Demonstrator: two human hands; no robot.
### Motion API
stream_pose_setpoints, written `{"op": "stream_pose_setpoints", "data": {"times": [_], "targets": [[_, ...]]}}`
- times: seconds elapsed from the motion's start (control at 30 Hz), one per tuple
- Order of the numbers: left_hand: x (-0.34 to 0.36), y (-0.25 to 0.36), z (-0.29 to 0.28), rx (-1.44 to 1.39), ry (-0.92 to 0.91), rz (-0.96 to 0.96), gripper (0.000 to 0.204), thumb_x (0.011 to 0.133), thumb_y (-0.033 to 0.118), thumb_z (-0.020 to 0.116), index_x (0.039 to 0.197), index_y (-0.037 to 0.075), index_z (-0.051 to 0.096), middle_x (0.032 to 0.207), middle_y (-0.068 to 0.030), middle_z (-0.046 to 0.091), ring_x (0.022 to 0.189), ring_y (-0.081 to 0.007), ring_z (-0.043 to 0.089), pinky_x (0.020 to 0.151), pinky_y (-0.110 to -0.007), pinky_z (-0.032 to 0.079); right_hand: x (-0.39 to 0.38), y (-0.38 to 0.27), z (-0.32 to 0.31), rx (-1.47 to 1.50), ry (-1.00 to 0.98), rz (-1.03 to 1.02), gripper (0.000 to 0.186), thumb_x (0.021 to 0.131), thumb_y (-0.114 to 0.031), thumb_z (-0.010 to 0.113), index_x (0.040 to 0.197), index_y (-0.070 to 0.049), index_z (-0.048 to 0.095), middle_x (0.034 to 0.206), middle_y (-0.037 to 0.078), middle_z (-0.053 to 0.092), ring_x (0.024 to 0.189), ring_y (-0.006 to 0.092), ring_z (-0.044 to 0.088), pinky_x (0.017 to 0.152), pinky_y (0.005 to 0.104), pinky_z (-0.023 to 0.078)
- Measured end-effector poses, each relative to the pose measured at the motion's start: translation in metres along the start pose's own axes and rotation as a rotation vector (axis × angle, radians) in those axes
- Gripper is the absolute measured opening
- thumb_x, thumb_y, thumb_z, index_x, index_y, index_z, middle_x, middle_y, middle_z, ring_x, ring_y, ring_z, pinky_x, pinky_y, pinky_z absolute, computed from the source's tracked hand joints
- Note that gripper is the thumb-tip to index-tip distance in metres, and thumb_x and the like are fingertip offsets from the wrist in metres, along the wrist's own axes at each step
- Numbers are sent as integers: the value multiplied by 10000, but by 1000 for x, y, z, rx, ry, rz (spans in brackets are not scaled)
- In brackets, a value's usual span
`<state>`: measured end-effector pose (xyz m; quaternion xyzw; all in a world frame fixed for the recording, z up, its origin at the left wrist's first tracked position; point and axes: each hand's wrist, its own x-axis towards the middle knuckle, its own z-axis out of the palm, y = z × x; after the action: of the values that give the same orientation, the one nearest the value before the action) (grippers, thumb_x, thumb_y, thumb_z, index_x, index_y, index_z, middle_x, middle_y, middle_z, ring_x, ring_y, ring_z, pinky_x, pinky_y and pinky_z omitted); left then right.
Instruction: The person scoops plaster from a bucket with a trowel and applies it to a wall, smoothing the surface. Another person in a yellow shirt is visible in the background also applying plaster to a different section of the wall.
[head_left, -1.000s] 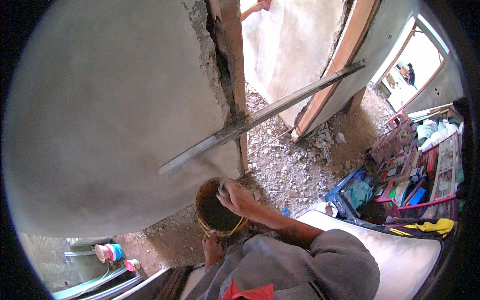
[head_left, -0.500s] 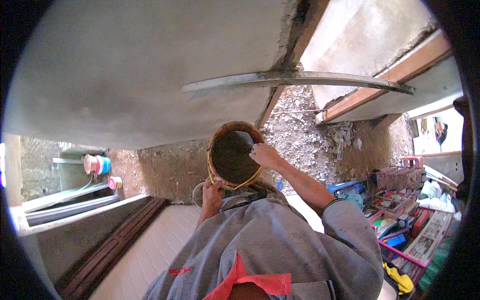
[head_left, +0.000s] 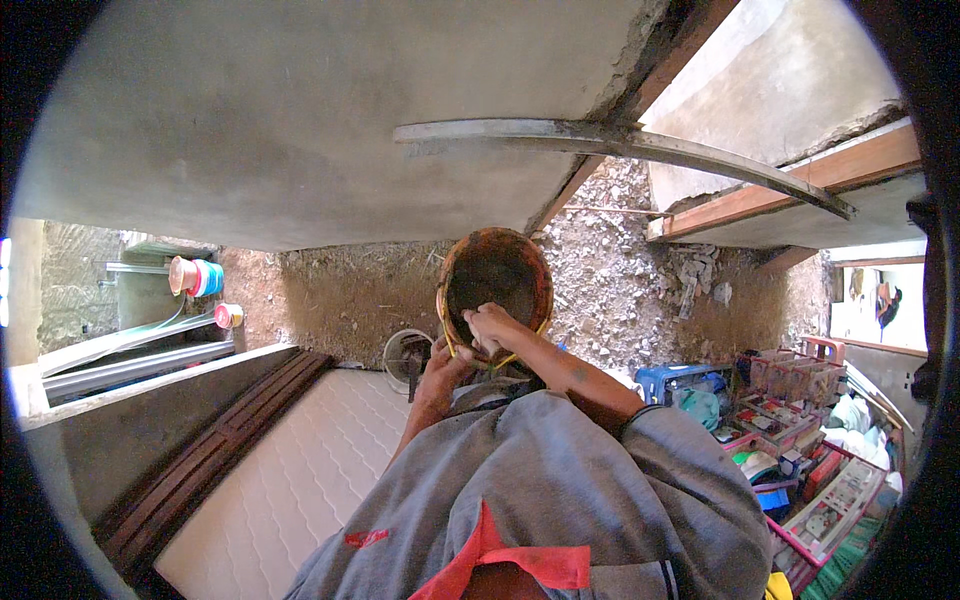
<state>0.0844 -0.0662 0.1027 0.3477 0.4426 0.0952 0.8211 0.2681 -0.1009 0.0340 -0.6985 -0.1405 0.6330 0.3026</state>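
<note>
Head view, looking down past a grey shirt with a red collar.

Rust-brown bucket (head_left: 495, 280) held up in front of the chest, mouth tipped toward the camera, dark inside, yellow band along its near rim. It sits mid-frame, over a patch of reddish dirt and grey rubble (head_left: 630, 280).

Right hand (head_left: 490, 328): fingers curled over the near rim of the bucket, gripping it. Forearm runs back and right to a rolled grey sleeve.

Left hand (head_left: 441, 368): at the bucket's lower left edge, against its side near the yellow band. Looks closed around the rim or band, but the exact hold is partly hidden by the right hand.

Far side: a broad grey plastered wall (head_left: 300, 120) fills the upper left. A long grey straightedge (head_left: 620, 145) lies across the wall's right end, bent by the lens, reaching right toward a timber door frame (head_left: 790, 185).

Left: stack of coloured tubs (head_left: 195, 277) well apart from the hands. Near left: a pale quilted mattress (head_left: 300, 480) edged by dark wood. Just left of the left hand, a small white pail (head_left: 405, 355) with a tool handle in it.

Right: a blue stool (head_left: 665, 380) and crates of mixed goods (head_left: 800, 420).
</note>
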Motion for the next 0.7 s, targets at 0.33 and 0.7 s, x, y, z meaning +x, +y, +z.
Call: {"op": "stream_pose_setpoints", "data": {"times": [0.33, 0.7], "targets": [[18, -9, -30, 8, 130, 11, 385, 1009, 279, 572, 1311, 45, 523, 1140, -128, 618, 1085, -288, 598, 974, -385, 472, -99, 10, -82, 247, -206, -199, 347, 1010, -330, 553, 1068, 6, 620, 812, 77, 643, 574, 174, 618, 503, 311, 516], [34, -7, -39, 208, 87, 136, 493, 960, 84, 585, 1432, 62, 445, 1191, -184, 658, 1105, -341, 633, 901, -389, 502, -228, -160, -133, 955, 883, -1174, 367, 981, -201, 598, 1247, -51, 395, 871, 113, 569, 590, 184, 579, 492, 322, 497]]}}
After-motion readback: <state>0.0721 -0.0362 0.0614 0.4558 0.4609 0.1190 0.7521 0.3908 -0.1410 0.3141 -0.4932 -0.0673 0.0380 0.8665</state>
